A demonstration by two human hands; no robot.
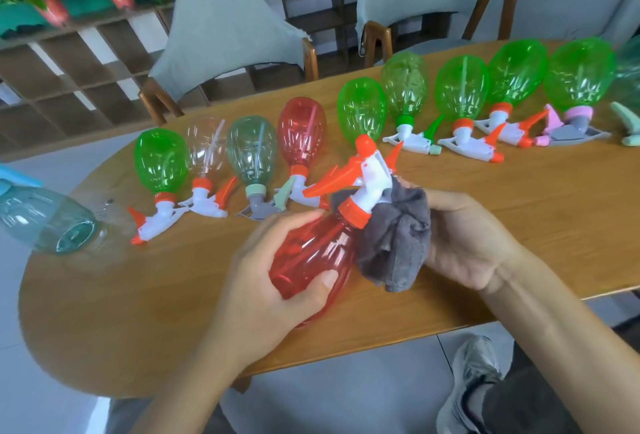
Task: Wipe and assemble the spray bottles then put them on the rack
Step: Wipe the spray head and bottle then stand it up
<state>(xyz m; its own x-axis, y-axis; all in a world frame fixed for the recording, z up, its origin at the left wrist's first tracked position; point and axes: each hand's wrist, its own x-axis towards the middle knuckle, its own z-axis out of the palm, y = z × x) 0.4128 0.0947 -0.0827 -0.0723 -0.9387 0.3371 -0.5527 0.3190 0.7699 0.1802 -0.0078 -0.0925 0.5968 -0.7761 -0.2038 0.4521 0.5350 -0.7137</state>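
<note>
My left hand (263,281) grips the body of a red spray bottle (311,257) held over the wooden table (519,225). Its white and orange spray head (363,184) points away from me. My right hand (464,246) holds a crumpled grey cloth (394,243) against the bottle's neck and spray head. Behind them, a row of several assembled spray bottles stands upside down on their heads: green (161,163), clear (204,149), grey-green (251,153), red (302,135) and more green ones (460,90).
A pale blue bottle body (48,222) lies on its side at the table's left end. Two grey-covered chairs (225,31) stand behind the table, with wooden shelving (69,87) and plants beyond. A loose mint trigger (623,121) lies far right.
</note>
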